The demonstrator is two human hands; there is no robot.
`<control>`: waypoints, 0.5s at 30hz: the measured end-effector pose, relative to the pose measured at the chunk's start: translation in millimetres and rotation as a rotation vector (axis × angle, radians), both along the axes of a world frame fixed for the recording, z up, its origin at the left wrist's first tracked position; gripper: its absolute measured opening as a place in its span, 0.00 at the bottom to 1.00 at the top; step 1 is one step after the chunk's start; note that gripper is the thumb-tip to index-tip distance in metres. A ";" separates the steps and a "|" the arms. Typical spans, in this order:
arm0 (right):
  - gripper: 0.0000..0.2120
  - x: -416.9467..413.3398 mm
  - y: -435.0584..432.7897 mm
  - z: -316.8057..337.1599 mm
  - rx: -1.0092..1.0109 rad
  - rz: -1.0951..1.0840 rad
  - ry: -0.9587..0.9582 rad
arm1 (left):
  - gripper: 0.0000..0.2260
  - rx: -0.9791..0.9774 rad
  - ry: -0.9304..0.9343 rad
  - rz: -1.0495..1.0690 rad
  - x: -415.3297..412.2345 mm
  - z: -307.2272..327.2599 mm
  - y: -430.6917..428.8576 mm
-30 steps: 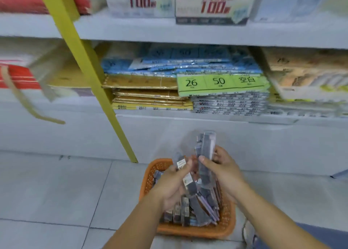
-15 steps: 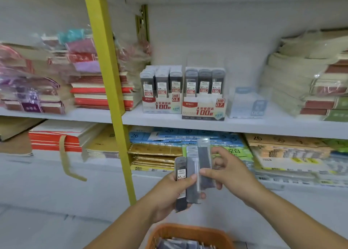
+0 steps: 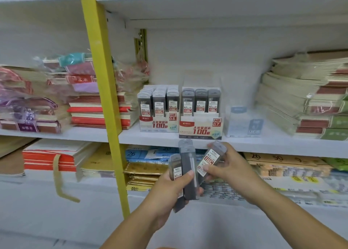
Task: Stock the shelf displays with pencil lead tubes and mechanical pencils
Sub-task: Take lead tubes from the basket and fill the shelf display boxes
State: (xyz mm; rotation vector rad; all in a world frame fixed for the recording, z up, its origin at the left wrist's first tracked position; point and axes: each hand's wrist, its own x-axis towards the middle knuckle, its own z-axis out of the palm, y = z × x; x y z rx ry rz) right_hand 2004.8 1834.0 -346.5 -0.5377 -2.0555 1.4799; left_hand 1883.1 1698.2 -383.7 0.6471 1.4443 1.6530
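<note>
While the left hand (image 3: 169, 190) grips a bunch of lead tubes (image 3: 188, 173) just below the shelf (image 3: 150, 138) edge, the right hand (image 3: 229, 165) pinches a single tube (image 3: 210, 159) labelled "0.7" and "100". On the shelf stand the HB 0.5 box (image 3: 159, 124) and the HB 0.7 box (image 3: 201, 129), each printed "100".

Grey, translucent lead tubes (image 3: 188, 173) stand upright in a bunch in the left grip (image 3: 167, 190), lower centre. One labelled 0.7 tube (image 3: 211, 159) leans to the right in the right grip (image 3: 231, 166), just beside them. At centre, the HB 0.5 box (image 3: 159, 125) and HB 0.7 box (image 3: 200, 129) sit side by side on the shelf (image 3: 160, 138), with rows of tubes upright inside.
</note>
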 end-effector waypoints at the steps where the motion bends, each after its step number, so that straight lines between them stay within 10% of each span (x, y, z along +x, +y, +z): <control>1: 0.24 -0.2 -0.7 1.8 -0.020 -0.012 0.041 | 0.10 0.005 0.005 0.017 -2.5 1.5 -1.2; 9: 0.12 5.4 -6.2 18.1 0.120 -0.085 0.070 | 0.12 0.030 0.015 0.044 -9.8 12.2 -5.2; 15: 0.11 -1.7 8.7 100.0 0.396 -0.156 0.445 | 0.13 0.159 0.020 0.100 -29.4 34.5 0.3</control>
